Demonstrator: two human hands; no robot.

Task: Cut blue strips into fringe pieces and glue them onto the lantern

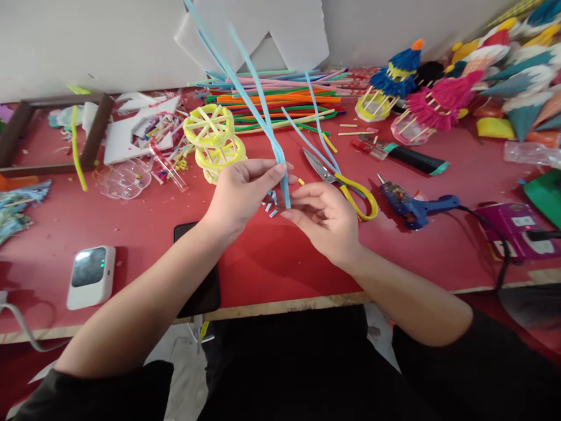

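Over the red tabletop [272, 263], left hand [239, 196] is pinching the blue stems [274, 144]; keep it snug, lower ends [286, 200] even. Right hand [335, 225] is half-curled beside them, can't tell if gripping.

The red table [284, 257] lies bare between its near edge and the scissors [326, 175], so a hand could pass low there. The scissors block the way forward, with the glue gun [409, 204] to their right. Leftward, the black phone [204, 292] and the yellow frame [214, 140] obstruct.
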